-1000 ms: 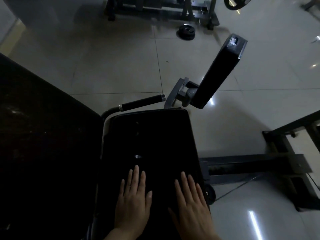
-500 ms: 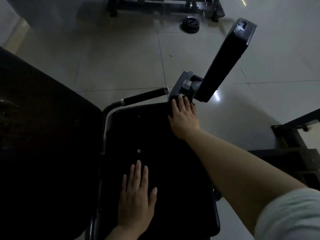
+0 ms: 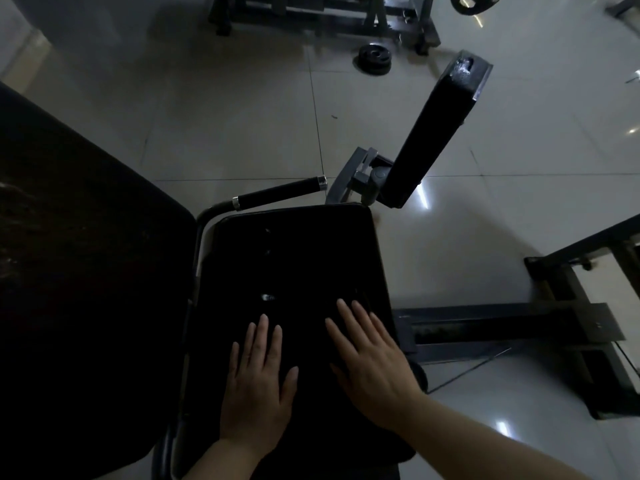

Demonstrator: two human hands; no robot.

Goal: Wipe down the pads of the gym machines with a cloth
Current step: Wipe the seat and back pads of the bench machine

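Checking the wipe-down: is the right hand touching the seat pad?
Touching. The head view shows the right hand lying flat, fingers straight, on the seat pad.

cloth: too dark to tell | back pad (image 3: 69,271): cut off left

Dim and underexposed — glare streaks on the glossy floor (image 3: 424,199), black pads lose detail, wide-angle edges bend.

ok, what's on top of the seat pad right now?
Both hands lie flat on the seat pad: left hand, right hand. No cloth shows; anything under the palms is covered.
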